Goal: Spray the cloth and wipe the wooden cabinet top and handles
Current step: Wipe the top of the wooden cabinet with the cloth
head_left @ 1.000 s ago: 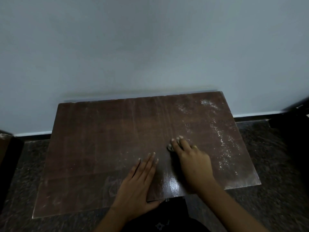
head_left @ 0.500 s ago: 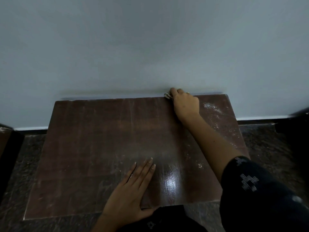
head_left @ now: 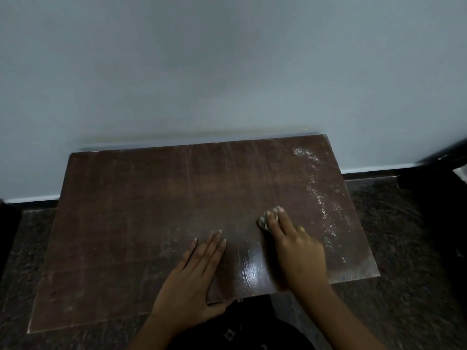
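- The pale wall (head_left: 227, 72) fills the upper half of the view; the wooden cabinet top (head_left: 151, 210) stands against it, with dark speckled floor (head_left: 404, 286) to either side; the cabinet's handles are out of sight below the near edge.
- The cabinet top is dark brown, streaked, and glossy near the front centre, which I take for a wet, freshly wiped patch; a band of white specks (head_left: 326, 208) runs down the right side from back to front, so that strip looks not yet wiped.
- The left hand (head_left: 194, 281) lies flat near the front edge, its fingers (head_left: 214, 242) straight and spread, gripping nothing; it seems only to brace the body.
- The right hand (head_left: 298, 248) is blurred and presses down just left of the speck band; its fingers (head_left: 274, 215) are curled over the cloth.
- The cloth (head_left: 262, 222) is a small pale wad; only a bit of it peeps out at the fingertips, on the wood right of centre; no spray bottle shows.
- Risks, as I judge them: so small a wad may slip from under the fingers on the wet gloss; a sideways stroke could push the specks off the right edge onto the floor rather than lift them; a loaded cloth may smear them.
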A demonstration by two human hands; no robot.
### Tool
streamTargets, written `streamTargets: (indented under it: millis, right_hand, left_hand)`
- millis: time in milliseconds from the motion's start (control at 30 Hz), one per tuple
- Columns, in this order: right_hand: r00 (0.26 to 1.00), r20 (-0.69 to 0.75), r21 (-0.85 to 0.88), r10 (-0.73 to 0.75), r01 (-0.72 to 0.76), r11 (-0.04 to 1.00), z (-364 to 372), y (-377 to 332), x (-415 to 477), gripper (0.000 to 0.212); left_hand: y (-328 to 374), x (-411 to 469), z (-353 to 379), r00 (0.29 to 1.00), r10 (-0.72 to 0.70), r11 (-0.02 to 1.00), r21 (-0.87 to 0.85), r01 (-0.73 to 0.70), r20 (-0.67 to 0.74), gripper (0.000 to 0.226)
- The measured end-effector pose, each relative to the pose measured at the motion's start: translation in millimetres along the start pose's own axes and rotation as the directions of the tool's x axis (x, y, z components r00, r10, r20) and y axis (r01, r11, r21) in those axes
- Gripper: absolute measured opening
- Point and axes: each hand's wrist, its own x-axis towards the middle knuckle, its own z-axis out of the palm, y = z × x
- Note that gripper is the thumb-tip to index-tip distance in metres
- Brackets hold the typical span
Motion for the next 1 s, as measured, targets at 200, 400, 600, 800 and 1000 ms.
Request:
streamTargets:
  millis: [200,400,600,800,1000]
  right_hand:
    - [0.999,-0.046,-0.003,-0.003,0.003,1.0,5,-3,-76,0.051]
    - [0.992,-0.121,-0.022,-0.026,0.024,0.999,4,14,-91,0.045]
    - [0.999,-0.049,-0.032,-0.003,0.001,0.999,-4,24,-43,0.05]
    - [0.995,0.101,-0.07,0.006,0.001,0.998,-2,30,50,0.043]
    - [0.999,0.041,-0.055,0.026,-0.023,0.998,-2,42,154,0.035]
  left_hand:
    - [5,-1,3,0.999,-0.037,0.999,0.009,0.037,-0.021,0.105]
    - [45,33,5,0.997,-0.078,0.995,-0.06,0.077,-0.014,0.112]
    - [66,63,10,1.0,-0.005,0.998,-0.06,0.007,0.029,0.113]
    - [67,64,16,1.0,0.0,0.994,-0.109,0.0,0.001,0.111]
    - [68,64,13,0.999,0.001,0.994,-0.111,-0.004,-0.034,0.113]
